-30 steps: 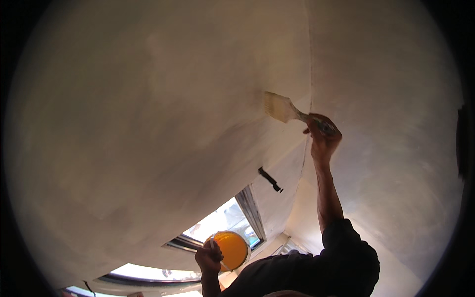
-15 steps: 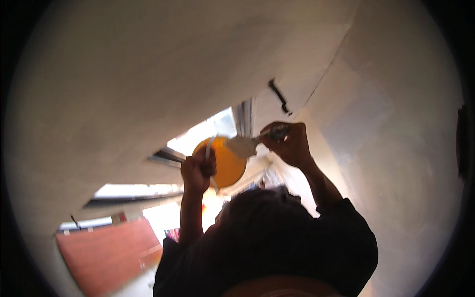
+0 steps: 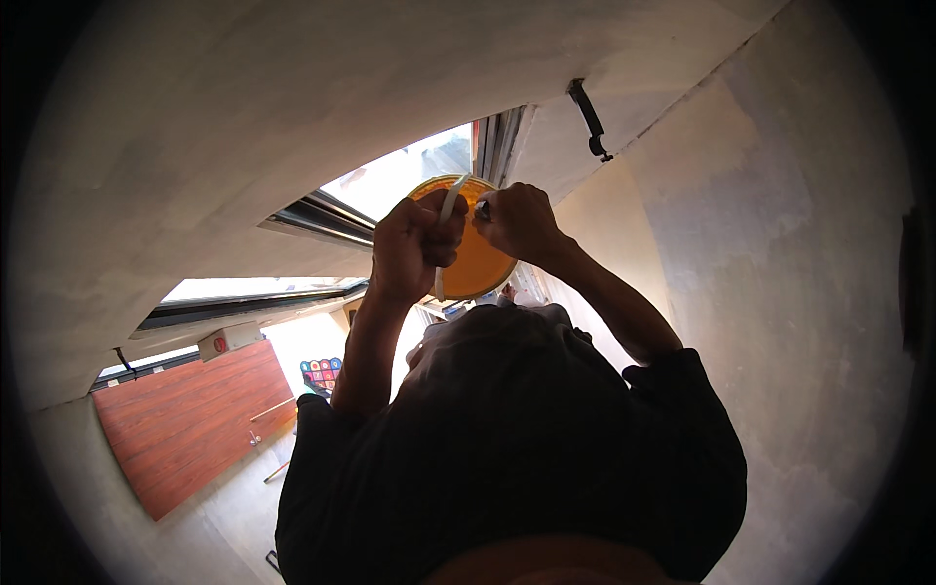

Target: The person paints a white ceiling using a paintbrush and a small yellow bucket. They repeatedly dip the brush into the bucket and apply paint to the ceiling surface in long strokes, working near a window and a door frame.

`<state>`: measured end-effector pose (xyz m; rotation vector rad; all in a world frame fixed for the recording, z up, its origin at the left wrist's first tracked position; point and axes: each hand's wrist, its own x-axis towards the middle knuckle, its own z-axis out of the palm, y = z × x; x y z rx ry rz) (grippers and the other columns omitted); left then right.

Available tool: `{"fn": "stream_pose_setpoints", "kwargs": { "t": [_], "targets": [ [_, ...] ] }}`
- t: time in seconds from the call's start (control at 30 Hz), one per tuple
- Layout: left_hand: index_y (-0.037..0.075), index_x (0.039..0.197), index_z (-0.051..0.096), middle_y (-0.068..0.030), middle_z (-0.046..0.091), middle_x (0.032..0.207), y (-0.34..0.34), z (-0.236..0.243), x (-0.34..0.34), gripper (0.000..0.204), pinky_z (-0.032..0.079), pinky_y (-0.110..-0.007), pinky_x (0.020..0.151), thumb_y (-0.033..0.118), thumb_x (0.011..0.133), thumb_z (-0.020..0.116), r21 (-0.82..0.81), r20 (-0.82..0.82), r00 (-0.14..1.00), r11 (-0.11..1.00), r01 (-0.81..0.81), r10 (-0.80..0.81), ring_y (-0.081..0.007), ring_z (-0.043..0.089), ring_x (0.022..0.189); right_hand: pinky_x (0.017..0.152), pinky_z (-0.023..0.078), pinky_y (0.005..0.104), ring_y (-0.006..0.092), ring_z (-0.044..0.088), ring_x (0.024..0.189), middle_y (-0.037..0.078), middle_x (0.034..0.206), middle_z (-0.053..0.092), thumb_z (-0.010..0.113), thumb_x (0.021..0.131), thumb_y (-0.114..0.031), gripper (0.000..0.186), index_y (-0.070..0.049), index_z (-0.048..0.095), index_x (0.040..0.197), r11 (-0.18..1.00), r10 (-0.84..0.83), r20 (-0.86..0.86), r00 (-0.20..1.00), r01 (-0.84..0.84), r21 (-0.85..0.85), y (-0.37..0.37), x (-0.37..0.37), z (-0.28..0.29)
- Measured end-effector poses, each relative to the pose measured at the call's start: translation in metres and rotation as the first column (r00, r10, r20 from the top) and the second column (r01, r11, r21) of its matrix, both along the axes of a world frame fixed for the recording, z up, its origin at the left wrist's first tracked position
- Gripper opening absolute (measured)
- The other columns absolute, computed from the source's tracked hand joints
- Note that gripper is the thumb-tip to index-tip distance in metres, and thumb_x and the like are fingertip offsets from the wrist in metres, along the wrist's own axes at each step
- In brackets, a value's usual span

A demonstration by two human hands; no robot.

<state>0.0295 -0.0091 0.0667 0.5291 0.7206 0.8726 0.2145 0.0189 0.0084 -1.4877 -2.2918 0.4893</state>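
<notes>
My left hand (image 3: 408,249), below the window opening, is closed on the pale strap handle (image 3: 450,200) of a round orange bucket (image 3: 478,263), its rim tilted into view. My right hand (image 3: 522,219) is closed on the brush handle (image 3: 483,210) at the bucket; the brush head is hidden from view. Both forearms reach up from my dark sleeves.
Pale plastered surfaces (image 3: 770,273) surround me, with a black bracket (image 3: 587,112) at upper right. A framed window (image 3: 400,166) lies behind the bucket. At lower left are another window strip (image 3: 244,292), a reddish wood-grain panel (image 3: 190,419) and a colourful object (image 3: 320,372).
The brush has come down from the pale surface to the bucket in my right hand. The view has shifted, bringing the wood panel into sight and the bucket higher in the picture.
</notes>
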Motion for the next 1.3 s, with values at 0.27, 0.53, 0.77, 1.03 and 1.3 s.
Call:
{"fn": "stream_pose_setpoints", "kwargs": {
  "t": [0.27, 0.53, 0.77, 1.03, 1.3],
  "targets": [
    [-0.001, 0.099, 0.055, 0.0042, 0.036, 0.065, -0.003, 0.006, 0.014, 0.034, 0.023, -0.019, 0.044, 0.021, 0.082, 0.036, -0.034, -0.041, 0.999, 0.999, 0.016, -0.018, -0.0037, 0.025, 0.049, 0.064, 0.053, 0.0416, 0.0313, 0.066, 0.065, 0.016, 0.067, 0.064, 0.066, 0.074, -0.022, 0.017, -0.005, 0.065, 0.071, 1.000, 0.010, 0.081, 0.997, -0.009, -0.015, -0.002, 0.004, -0.009],
    [-0.001, 0.097, 0.054, 0.0036, 0.036, 0.065, -0.003, 0.003, 0.013, 0.033, 0.024, -0.019, 0.045, 0.021, 0.081, 0.035, -0.026, 0.047, 0.998, 0.999, 0.044, -0.042, -0.0038, 0.026, 0.051, 0.062, 0.053, 0.0419, 0.0307, 0.066, 0.063, 0.015, 0.065, 0.064, 0.067, 0.077, -0.026, 0.020, -0.006, 0.066, 0.073, 1.000, -0.012, 0.049, 0.999, 0.012, 0.001, -0.008, 0.017, 0.004],
    [0.000, 0.097, 0.054, 0.0039, 0.038, 0.065, -0.006, 0.006, 0.020, 0.033, 0.025, -0.020, 0.044, 0.023, 0.083, 0.035, 0.043, -0.169, 0.985, 0.998, -0.036, 0.043, -0.0046, 0.028, 0.050, 0.057, 0.053, 0.0376, 0.0289, 0.066, 0.059, 0.013, 0.070, 0.067, 0.071, 0.078, -0.025, 0.020, -0.006, 0.069, 0.086, 0.993, 0.010, -0.105, 0.994, 0.002, 0.121, -0.025, 0.031, 0.028],
    [-0.003, 0.112, 0.056, -0.0059, 0.052, 0.069, 0.006, -0.032, -0.004, 0.032, 0.039, -0.023, 0.045, 0.014, 0.097, 0.033, 0.157, -0.010, 1.000, 0.988, 0.009, -0.007, -0.0101, 0.046, 0.053, 0.055, 0.053, 0.0367, 0.0282, 0.067, 0.061, 0.012, 0.071, 0.068, 0.075, 0.075, -0.021, 0.025, -0.006, 0.068, 0.093, 0.974, -0.042, -0.312, 0.949, 0.108, 0.200, -0.034, 0.026, 0.003],
    [0.014, 0.092, 0.070, -0.0001, 0.063, 0.064, 0.006, -0.017, 0.019, 0.019, 0.043, -0.032, 0.049, 0.020, 0.074, 0.069, 0.626, -0.730, 0.185, 0.534, 0.569, 0.658, -0.0196, 0.046, 0.048, 0.053, 0.052, 0.0298, 0.0202, 0.066, 0.051, 0.013, 0.068, 0.069, 0.077, 0.073, -0.021, 0.028, 0.004, 0.070, 0.083, 0.955, -0.185, -0.528, 0.829, 0.026, -0.295, -0.034, 0.020, 0.010]
  ]
}}
